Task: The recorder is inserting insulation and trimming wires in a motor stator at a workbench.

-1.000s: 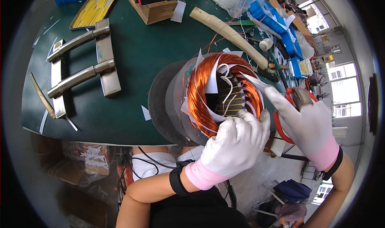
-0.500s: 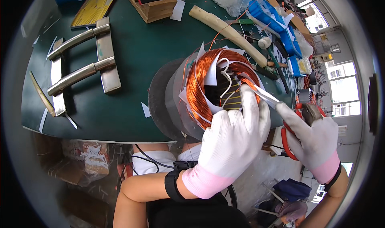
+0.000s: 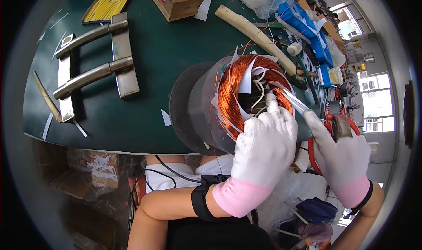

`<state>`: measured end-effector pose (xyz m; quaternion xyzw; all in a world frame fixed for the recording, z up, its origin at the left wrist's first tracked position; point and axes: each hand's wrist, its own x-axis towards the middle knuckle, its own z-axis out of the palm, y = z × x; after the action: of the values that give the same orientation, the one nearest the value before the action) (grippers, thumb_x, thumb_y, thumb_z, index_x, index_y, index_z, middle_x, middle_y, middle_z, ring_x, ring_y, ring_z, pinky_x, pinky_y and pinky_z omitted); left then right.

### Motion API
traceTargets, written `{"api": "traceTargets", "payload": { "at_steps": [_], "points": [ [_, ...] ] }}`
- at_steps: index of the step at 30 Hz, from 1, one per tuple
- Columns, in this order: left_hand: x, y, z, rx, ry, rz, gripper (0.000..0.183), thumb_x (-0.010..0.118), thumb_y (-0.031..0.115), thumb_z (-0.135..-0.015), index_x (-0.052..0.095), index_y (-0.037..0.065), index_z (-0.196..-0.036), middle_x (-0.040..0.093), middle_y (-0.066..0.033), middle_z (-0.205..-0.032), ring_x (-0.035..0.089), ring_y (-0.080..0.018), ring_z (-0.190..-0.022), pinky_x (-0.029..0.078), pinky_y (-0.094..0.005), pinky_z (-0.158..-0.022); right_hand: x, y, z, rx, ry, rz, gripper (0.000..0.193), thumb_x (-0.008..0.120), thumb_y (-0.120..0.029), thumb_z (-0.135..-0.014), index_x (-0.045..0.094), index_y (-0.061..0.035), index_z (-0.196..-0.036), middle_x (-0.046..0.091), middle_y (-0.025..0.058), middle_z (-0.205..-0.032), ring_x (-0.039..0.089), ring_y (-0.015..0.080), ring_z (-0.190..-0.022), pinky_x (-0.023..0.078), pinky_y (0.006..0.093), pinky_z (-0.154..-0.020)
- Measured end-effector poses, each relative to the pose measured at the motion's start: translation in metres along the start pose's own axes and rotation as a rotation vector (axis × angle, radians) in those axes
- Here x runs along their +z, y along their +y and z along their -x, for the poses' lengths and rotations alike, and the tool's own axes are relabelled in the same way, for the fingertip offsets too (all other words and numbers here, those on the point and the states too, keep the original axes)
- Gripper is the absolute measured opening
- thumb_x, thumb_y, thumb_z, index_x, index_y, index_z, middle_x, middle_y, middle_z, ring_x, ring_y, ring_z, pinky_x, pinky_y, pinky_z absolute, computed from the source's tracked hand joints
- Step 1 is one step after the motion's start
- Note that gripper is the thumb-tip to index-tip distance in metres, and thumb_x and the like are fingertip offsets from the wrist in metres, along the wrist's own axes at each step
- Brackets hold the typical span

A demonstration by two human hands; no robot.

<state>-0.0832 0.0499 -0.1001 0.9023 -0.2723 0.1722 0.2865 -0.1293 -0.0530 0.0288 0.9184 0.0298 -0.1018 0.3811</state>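
Observation:
A motor stator (image 3: 198, 107) lies on its side on the green table, its ring of copper winding (image 3: 229, 96) facing me. White insulating paper (image 3: 245, 83) and a looped white cord (image 3: 260, 91) show at the bore. My left hand (image 3: 266, 146), in a white glove with a pink cuff, bends over the winding's near rim, with the index finger reaching into the bore; its thumb is hidden. My right hand (image 3: 345, 160), gloved alike, grips red-handled scissors (image 3: 312, 155). Their blades point left to the winding's right inner edge, where the tips are hard to make out.
On the left stand a metal frame with two round bars (image 3: 94, 78) and a curved pale strip (image 3: 46, 96). Behind are a tray of yellow sticks (image 3: 110, 3), a wooden block (image 3: 182, 9) and a wooden mallet-like stick (image 3: 255, 36). Blue bins (image 3: 303, 25) line the right.
The view has shifted slightly, so the table's things sit differently in it. My left index finger now reaches farther into the bore, while the scissors stay at the winding's right side.

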Motion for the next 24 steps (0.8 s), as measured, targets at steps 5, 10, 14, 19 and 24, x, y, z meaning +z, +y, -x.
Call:
{"api": "traceTargets", "payload": {
  "at_steps": [5,10,14,19,24],
  "points": [
    [-0.005,-0.004,-0.003,0.064,-0.075,0.027,0.028,0.057,0.013,-0.078,0.059,-0.001,-0.103,0.064,-0.0206,-0.118,0.059,-0.018,-0.064,0.044,-0.0323,-0.05,0.0,-0.005,-0.001,-0.001,0.017,0.052,0.06,0.066,-0.008,-0.077,0.056,-0.0333,-0.131,0.061,0.0093,-0.09,0.064,0.0281,-0.061,0.051,0.038,-0.05],
    [-0.003,-0.005,-0.003,0.073,-0.056,0.013,0.029,0.058,0.013,-0.078,0.06,0.0,-0.104,0.064,-0.0189,-0.118,0.056,-0.0166,-0.063,0.043,-0.0314,-0.049,0.0,-0.001,-0.014,-0.058,0.112,0.064,0.06,0.068,-0.009,-0.074,0.057,-0.0318,-0.129,0.061,0.0091,-0.086,0.063,0.0265,-0.06,0.049,0.037,-0.048],
    [-0.001,-0.006,-0.002,0.071,-0.013,0.049,0.029,0.058,0.013,-0.077,0.061,0.001,-0.104,0.064,-0.017,-0.118,0.054,-0.0157,-0.063,0.042,-0.031,-0.05,-0.014,0.01,-0.029,-0.174,0.092,0.214,0.056,0.066,-0.014,-0.078,0.056,-0.0291,-0.131,0.059,0.0068,-0.088,0.062,0.0194,-0.063,0.048,0.0316,-0.047],
    [-0.007,-0.025,-0.004,0.197,0.023,0.037,0.027,0.061,0.015,-0.075,0.063,0.002,-0.098,0.065,-0.0113,-0.11,0.054,-0.0171,-0.063,0.041,-0.0316,-0.053,-0.016,0.008,-0.029,-0.232,0.088,0.116,0.05,0.066,-0.011,-0.078,0.061,-0.0254,-0.126,0.057,0.0083,-0.072,0.058,0.0224,-0.055,0.046,0.0338,-0.052],
    [-0.022,-0.043,-0.013,0.173,-0.051,0.097,0.031,0.064,0.021,-0.079,0.065,0.001,-0.103,0.058,-0.0154,-0.116,0.054,-0.0232,-0.083,0.046,-0.0327,-0.071,0.023,0.04,-0.016,-0.258,0.159,-0.468,0.059,0.069,-0.016,-0.077,0.056,-0.0239,-0.134,0.058,0.006,-0.068,0.057,0.0226,-0.052,0.046,0.0323,-0.05]
  ]
}}
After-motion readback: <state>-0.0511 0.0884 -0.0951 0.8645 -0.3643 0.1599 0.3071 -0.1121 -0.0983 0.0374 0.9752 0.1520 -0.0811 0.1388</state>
